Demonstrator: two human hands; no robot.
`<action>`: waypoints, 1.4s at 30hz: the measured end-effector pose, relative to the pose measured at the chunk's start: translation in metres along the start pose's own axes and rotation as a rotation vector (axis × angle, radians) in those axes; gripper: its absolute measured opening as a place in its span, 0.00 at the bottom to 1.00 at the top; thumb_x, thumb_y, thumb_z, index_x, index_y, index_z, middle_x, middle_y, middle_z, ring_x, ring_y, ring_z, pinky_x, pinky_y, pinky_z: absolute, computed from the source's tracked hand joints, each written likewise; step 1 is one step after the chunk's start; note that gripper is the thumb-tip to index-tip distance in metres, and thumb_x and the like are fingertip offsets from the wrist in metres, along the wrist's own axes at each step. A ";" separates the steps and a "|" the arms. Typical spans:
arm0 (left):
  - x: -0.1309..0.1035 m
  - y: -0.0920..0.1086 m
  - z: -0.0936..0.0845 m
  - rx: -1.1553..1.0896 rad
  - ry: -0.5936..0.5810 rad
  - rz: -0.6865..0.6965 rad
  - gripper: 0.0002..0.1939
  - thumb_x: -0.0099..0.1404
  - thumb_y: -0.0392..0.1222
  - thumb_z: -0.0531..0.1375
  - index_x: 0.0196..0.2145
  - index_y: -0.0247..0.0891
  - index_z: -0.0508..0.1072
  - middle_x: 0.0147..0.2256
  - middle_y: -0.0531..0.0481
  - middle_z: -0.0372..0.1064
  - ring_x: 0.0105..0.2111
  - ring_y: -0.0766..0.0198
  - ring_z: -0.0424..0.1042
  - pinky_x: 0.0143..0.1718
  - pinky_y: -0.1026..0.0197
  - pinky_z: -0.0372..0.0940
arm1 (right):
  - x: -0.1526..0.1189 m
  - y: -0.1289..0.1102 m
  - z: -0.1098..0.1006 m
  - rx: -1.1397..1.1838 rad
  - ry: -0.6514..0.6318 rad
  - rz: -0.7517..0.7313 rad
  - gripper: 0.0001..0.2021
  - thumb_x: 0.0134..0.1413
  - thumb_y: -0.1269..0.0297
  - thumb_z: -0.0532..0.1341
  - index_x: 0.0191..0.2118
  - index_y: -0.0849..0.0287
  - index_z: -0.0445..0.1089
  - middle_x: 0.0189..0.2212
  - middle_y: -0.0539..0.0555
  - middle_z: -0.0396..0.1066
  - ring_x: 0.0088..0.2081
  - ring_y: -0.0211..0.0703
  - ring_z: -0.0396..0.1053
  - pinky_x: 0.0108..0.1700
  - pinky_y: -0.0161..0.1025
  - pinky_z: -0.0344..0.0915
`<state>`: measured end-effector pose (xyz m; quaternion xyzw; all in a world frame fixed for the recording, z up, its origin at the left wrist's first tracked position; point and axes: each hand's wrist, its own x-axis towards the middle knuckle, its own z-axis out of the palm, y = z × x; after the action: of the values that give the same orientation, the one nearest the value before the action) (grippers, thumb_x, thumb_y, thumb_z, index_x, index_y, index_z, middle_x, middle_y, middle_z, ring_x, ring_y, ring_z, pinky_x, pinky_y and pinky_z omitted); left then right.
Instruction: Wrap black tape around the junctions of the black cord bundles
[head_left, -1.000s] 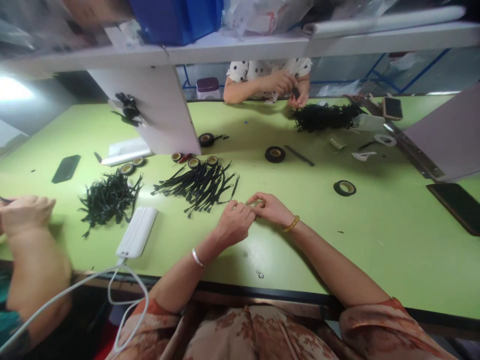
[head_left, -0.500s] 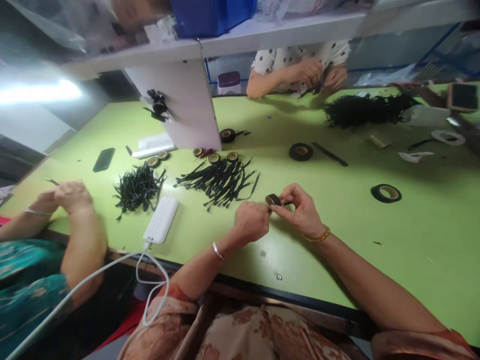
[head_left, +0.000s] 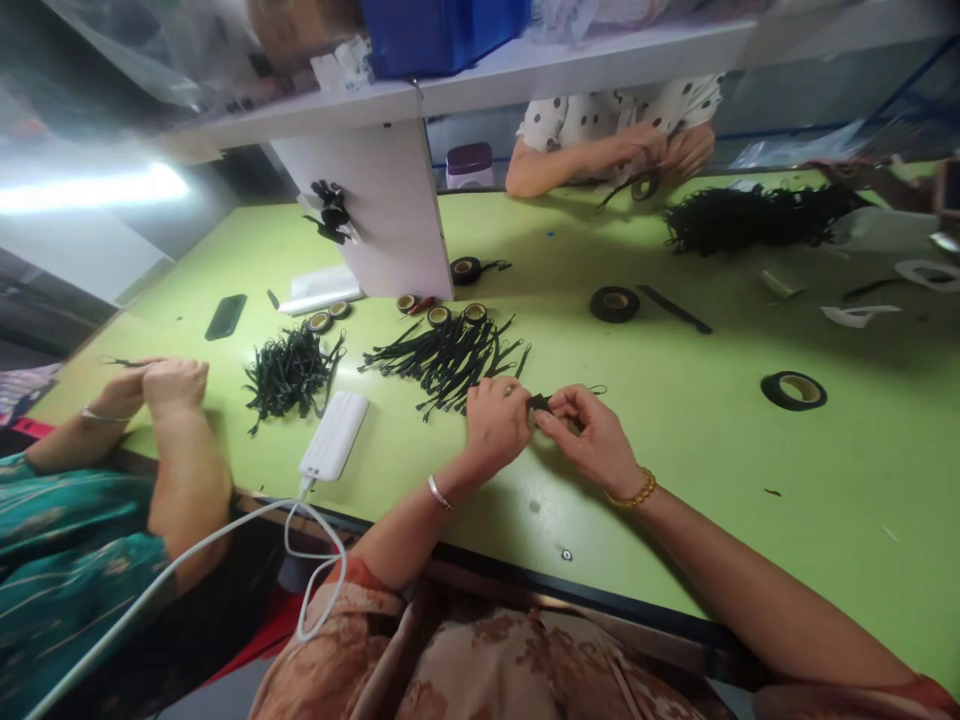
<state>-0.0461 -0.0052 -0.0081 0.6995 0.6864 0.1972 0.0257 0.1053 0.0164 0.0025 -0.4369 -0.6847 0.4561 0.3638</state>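
Over the green table, a roll of black tape shows dark and nearly edge-on between my hands. My right hand is closed, thumb and fingers pinching at the roll's right side. A thin dark wire loop pokes out behind those fingers. My left hand is curled shut against the roll's left side, and what lies inside its fingers is hidden. Just beyond my left hand is a loose pile of short black cables, with small tape rolls along its far edge.
A white power bank with a white cord lies left, beside another black cable pile. Tape rolls lie right. Co-workers' hands work at left and across the table. An upright white panel supports a shelf.
The tape roll has turned from showing its brown core to nearly edge-on. A wire loop now sticks out past my right fingers. The whole view has shifted slightly.
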 end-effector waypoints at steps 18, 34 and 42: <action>0.014 -0.018 0.011 -0.792 -0.196 -0.223 0.07 0.56 0.35 0.60 0.31 0.37 0.79 0.31 0.49 0.75 0.34 0.64 0.72 0.39 0.62 0.67 | 0.017 0.028 -0.001 0.220 -0.125 0.165 0.13 0.47 0.54 0.65 0.29 0.61 0.68 0.24 0.51 0.72 0.25 0.36 0.65 0.29 0.34 0.58; 0.014 -0.017 0.020 -1.214 -0.268 -0.360 0.12 0.53 0.46 0.65 0.30 0.36 0.69 0.22 0.56 0.64 0.23 0.71 0.62 0.25 0.67 0.57 | 0.016 0.020 -0.007 -0.083 -0.210 0.035 0.11 0.51 0.58 0.60 0.26 0.61 0.68 0.19 0.47 0.63 0.21 0.31 0.53 0.24 0.32 0.49; 0.008 -0.008 0.028 -1.056 -0.129 -0.357 0.12 0.62 0.47 0.58 0.27 0.37 0.66 0.21 0.57 0.60 0.22 0.70 0.59 0.26 0.66 0.54 | 0.017 0.014 -0.003 -0.065 -0.137 0.148 0.12 0.48 0.62 0.62 0.38 0.59 0.65 0.17 0.43 0.65 0.20 0.33 0.60 0.25 0.32 0.56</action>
<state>-0.0453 0.0099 -0.0349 0.4753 0.5993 0.4634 0.4475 0.1059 0.0363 -0.0076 -0.4654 -0.6883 0.4882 0.2670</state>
